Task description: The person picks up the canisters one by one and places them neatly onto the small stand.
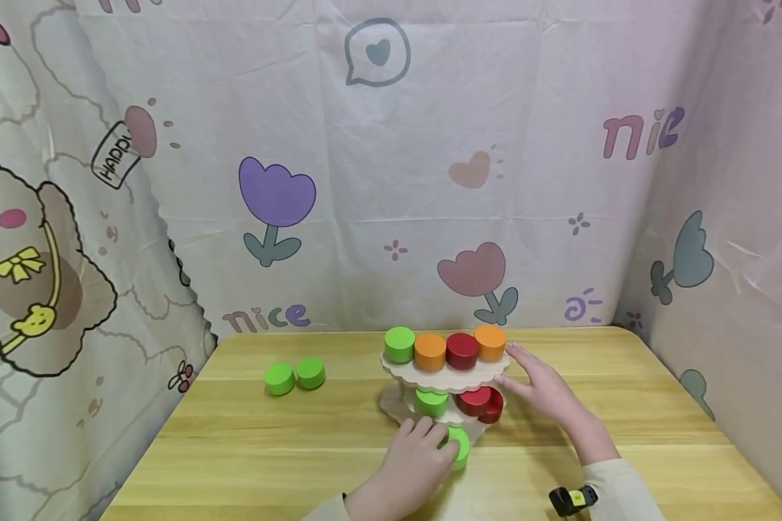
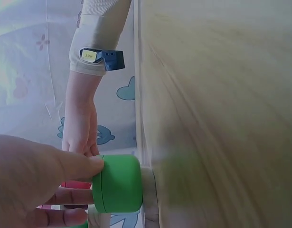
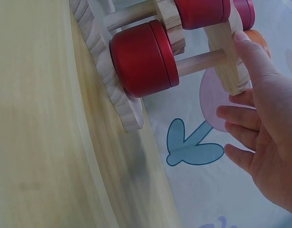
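A tiered wooden stand [image 1: 423,376] with scalloped shelves stands on the table. My left hand [image 1: 412,464] pinches a green cylinder [image 2: 119,184] between thumb and fingers at the stand's front; its base meets the lowest tier's edge. My right hand [image 1: 550,391] holds the right edge of the top tier, thumb at the front side and forefinger farther back. Along that tier sit a green cylinder [image 1: 400,344], a red one [image 1: 462,351] and two orange ones [image 1: 430,352]. Below are another green cylinder [image 1: 432,402] and red ones [image 3: 143,59].
Two more green cylinders [image 1: 279,378] lie side by side on the wooden table [image 1: 247,449], left of the stand. A printed cloth [image 1: 378,145] hangs behind the table and along both sides. A small dark device [image 1: 572,499] is strapped at my right sleeve.
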{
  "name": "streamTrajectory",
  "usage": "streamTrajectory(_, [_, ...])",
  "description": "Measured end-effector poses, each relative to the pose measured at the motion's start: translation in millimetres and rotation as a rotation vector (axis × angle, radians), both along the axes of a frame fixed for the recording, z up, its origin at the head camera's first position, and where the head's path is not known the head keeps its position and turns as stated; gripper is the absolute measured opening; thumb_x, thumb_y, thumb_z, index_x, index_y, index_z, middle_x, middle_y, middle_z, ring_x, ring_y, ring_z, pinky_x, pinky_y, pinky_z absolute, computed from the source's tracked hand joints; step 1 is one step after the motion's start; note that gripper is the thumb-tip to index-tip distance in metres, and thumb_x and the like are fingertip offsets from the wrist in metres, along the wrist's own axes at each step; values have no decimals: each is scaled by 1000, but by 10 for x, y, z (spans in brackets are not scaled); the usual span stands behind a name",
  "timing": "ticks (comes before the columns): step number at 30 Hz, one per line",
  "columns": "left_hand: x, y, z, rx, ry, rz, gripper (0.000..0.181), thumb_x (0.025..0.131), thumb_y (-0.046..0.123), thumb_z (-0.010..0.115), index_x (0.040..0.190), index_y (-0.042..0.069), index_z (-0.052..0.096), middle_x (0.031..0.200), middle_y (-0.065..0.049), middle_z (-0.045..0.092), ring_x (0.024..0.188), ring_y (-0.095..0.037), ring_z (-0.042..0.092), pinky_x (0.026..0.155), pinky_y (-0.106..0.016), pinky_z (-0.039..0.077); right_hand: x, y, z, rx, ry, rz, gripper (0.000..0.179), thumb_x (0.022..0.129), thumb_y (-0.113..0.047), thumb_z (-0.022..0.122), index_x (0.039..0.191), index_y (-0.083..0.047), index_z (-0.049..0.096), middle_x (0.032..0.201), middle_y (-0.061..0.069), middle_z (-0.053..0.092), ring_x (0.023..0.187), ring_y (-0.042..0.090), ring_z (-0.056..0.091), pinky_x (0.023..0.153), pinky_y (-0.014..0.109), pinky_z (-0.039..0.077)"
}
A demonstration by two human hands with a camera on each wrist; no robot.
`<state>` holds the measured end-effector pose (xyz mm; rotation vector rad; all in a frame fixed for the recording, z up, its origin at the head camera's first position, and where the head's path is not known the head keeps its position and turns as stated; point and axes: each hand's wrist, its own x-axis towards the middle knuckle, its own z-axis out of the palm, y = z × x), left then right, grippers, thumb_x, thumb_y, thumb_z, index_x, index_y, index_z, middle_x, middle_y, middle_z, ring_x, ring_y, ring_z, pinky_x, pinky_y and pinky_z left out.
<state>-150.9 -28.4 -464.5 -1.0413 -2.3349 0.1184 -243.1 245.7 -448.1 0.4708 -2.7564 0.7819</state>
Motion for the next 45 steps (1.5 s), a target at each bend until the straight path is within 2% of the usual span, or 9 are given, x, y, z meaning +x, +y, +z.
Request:
streamTrajectory(5, [-26,41,-2,7,26,-20,21,82,23,72,102,32,71,94,10,63,82,-9,49,65,-19,27,-10,4,9,4,-6,-5,73,91,-45,63,144,1,42,150,27,38,138,47,37,109,61,31])
streamTrajectory(18, [-107,112,-26,29,52,-64,21,79,24,75,98,32,71,95,11,64,79,-7,51,65,-18,28,-8,7,2,-3,-2,2,71,92,-43,64,144,1,43,150,26,38,138,46,37,109,61,32])
streamTrajectory(25, [-45,95,23,32,95,-80,23,76,32,77,98,31,70,94,12,64,80,-7,52,66,-18,28,-10,1,-3,-1,-3,2,71,91,-43,64,143,1,43,150,26,38,138,46,38,110,61,32])
streamTrajectory(27, [-15,85,45,26,73,-77,21,79,34,76,99,30,70,94,11,64,82,-8,53,65,-18,28,-11,0,0,-3,-2,0,71,91,-42,64,144,1,43,151,26,38,138,46,38,110,61,31])
streamTrajectory(33, [59,47,63,-28,-46,-55,21,86,38,70,105,30,70,99,10,65,87,-10,53,66,-22,32,-11,1,-7,1,-7,-2,71,91,-43,64,144,1,43,150,26,38,138,45,37,110,61,32])
streamTrajectory(41, [73,21,43,-72,-108,-38,32,88,42,66,117,28,66,108,9,63,90,-11,52,70,-27,40,-8,0,-13,3,-8,-7,71,91,-43,64,144,0,43,150,26,38,138,45,38,109,61,32])
streamTrajectory(45, [64,20,29,-65,-150,-26,35,89,42,65,121,27,63,113,8,62,94,-12,53,73,-31,44,-8,-3,-6,4,-9,-7,72,91,-43,64,144,0,42,150,26,38,138,46,38,109,61,32])
